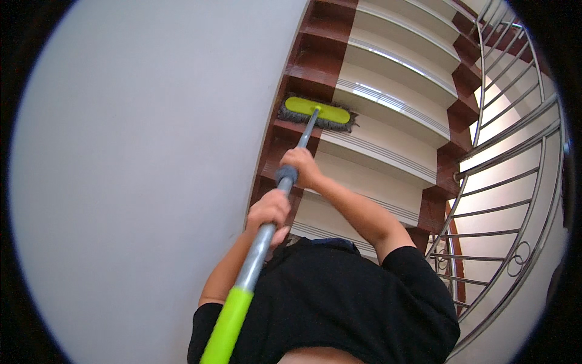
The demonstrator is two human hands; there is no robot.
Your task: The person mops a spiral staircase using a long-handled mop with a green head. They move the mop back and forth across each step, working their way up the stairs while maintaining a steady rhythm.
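Note:
A flat mop with a lime-green plate and grey fringed pad [336,114] lies against a stair tread, near the wall side. Its telescopic metal pole [253,257] slants down towards the camera and ends in a lime-green grip [227,323]. My right hand [302,164] is wrapped around the pole just above the dark grey locking collar [287,174]. Lower down, my left hand [269,210] is closed round the thicker part of the pole, slightly blurred. The pad spans the dark red border and part of the cream tread.
Cream stairs [386,132] with dark red borders and grooved edges climb towards the top of the view. A plain pale wall [136,173] flanks them on the left. On the right runs a stainless-steel railing [495,209] with curved bars.

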